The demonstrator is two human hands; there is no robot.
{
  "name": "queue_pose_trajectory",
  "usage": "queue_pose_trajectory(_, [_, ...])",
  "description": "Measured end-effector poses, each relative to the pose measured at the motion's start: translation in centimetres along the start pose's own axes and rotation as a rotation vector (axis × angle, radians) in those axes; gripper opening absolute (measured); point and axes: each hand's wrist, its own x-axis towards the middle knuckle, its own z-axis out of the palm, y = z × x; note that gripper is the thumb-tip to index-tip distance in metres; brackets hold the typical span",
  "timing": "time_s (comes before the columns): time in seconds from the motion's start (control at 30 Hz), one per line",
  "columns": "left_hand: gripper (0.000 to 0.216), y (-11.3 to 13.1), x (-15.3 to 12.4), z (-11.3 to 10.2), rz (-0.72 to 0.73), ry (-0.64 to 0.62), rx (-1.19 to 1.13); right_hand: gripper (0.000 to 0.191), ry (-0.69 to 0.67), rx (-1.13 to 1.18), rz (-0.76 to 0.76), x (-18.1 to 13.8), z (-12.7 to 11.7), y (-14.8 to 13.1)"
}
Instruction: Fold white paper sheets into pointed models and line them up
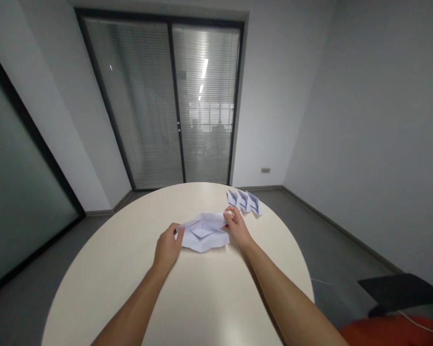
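A creased sheet of white paper (pixel 202 233), partly folded with a raised diamond shape in its middle, is stretched between my two hands just over the table. My left hand (pixel 168 244) pinches its left end between thumb and fingers. At the upper right corner, my right hand (pixel 236 226) grips the sheet the same way. Several small folded paper pieces (pixel 243 201) stand in a row just beyond my right hand, near the table's far right edge.
The round cream table (pixel 130 269) fills the area under my arms. Beyond it stands a dark-framed glass door (pixel 176 105) with blinds. A black armrest (pixel 400 290) and red seat (pixel 386 332) sit at the lower right, with a white cable (pixel 418 327) across the seat.
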Motion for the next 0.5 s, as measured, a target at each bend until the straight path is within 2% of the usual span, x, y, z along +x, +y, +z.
queue_pose_trajectory(0.1, [0.028, 0.6, 0.0, -0.3, -0.060, 0.013, 0.016, 0.016, -0.001, -0.191, -0.160, -0.2, -0.1, -0.5])
queue_pose_trajectory(0.17, [0.026, 0.8, 0.0, -0.4, -0.084, 0.005, 0.005, 0.020, -0.035, -0.360, -0.232, -0.5, 0.0, -1.1])
queue_pose_trajectory(0.33, [0.023, 1.0, 0.0, -0.4, -0.123, -0.016, -0.043, 0.027, -0.120, -0.688, -0.263, -1.5, 0.4, -2.4])
queue_pose_trajectory(0.4, [0.020, 1.1, 0.0, -0.5, -0.133, -0.024, -0.102, 0.030, -0.178, -0.759, -0.271, -1.8, 0.5, -2.5])
queue_pose_trajectory(0.5, [0.026, 1.1, 0.0, -0.6, -0.126, -0.009, -0.174, 0.021, -0.204, -0.784, -0.226, -1.8, 0.5, -2.4])
